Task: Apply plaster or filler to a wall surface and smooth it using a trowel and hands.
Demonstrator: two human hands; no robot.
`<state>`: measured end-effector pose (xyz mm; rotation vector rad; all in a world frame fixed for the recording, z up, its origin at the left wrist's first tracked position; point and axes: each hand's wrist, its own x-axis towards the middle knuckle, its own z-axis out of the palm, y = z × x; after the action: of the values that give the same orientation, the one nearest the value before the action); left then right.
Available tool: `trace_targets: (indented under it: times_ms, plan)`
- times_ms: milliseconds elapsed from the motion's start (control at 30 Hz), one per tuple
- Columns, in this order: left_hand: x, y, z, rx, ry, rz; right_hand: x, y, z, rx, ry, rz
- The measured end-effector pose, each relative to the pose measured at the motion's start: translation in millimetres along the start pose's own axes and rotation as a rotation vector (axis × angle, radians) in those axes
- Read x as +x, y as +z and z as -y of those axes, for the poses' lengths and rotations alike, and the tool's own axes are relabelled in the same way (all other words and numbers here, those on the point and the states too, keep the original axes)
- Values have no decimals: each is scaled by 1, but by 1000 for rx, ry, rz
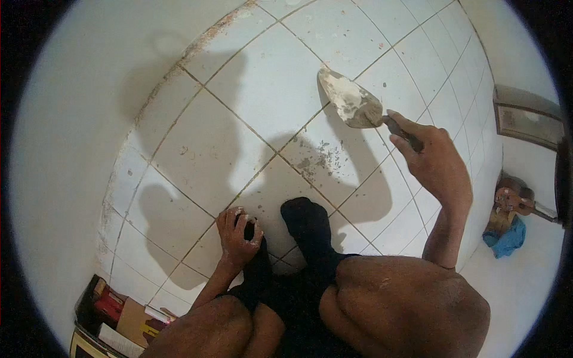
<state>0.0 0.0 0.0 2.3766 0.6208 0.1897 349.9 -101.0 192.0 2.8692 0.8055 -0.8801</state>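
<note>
Firstly, white-smeared left hand (239, 235), fingers (225, 222) curved over the black-socked left foot (256, 259); cannot tell whether its grip clasps. Next, dark-grey crumbs (322, 158) on white square floor tiles (268, 95). Leaf-shaped metal trowel (358, 107), whitish paste (339, 89) on top, over the tiles; right hand (439, 158), grip closed around the dark handle (401, 131). Lastly, crumpled blue cloth (505, 237).

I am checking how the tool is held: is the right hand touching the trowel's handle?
Touching. The head view shows the right hand closed around the trowel's handle, which runs into the grip.
</note>
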Motion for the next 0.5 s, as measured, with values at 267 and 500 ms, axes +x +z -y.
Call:
trace_targets:
  times_ms: [267,500]
  plan:
    - [3,3,2,16,-31,-39,17,13,-1,-31,-22,-60]
    - [1,-3,-5,-7,-36,-21,5,-4,2,-47,71,41]
